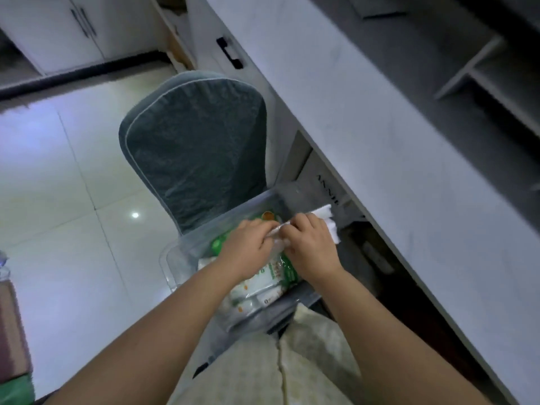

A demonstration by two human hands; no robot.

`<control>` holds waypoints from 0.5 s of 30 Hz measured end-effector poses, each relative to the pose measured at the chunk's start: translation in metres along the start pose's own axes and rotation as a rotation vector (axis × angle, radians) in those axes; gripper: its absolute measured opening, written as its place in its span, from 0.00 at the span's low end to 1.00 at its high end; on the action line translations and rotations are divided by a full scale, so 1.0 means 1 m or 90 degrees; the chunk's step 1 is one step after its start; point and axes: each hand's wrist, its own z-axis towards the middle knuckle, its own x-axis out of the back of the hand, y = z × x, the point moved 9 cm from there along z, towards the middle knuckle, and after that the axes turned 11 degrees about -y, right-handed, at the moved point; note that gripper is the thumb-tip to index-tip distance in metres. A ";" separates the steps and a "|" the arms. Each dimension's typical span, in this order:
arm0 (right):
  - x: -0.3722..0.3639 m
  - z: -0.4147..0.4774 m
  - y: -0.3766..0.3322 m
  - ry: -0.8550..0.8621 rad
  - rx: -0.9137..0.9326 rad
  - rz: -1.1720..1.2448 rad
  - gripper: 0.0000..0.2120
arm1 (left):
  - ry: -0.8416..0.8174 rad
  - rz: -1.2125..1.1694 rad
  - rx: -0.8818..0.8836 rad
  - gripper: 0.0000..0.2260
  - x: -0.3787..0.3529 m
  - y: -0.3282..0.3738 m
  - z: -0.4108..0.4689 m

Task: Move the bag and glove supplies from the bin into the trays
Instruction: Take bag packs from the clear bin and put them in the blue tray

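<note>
Green-and-white supply packets [263, 290] lie heaped inside a clear plastic bin [187, 249], which stands against the back of a grey-green padded chair [195, 153]. Above the bin, both hands meet on a thin white packet [327, 220]. The left hand [248, 247] pinches one end with curled fingers, and the right hand [309, 244] grips the other, its white edge jutting past the knuckles. A pale counter [380, 141] runs just right of the bin.

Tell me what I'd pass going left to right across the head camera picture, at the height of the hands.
Tiled floor → left hand → right hand → white pack → countertop.
</note>
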 end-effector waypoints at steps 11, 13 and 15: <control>0.072 -0.179 0.017 0.185 -0.261 0.010 0.11 | -0.050 0.340 -0.280 0.19 -0.079 0.158 -0.055; 0.091 -0.217 0.022 0.243 -0.291 -0.019 0.09 | -0.049 0.363 -0.338 0.21 -0.093 0.192 -0.062; 0.110 -0.266 0.028 0.305 -0.350 -0.067 0.10 | -0.050 0.382 -0.386 0.21 -0.107 0.229 -0.069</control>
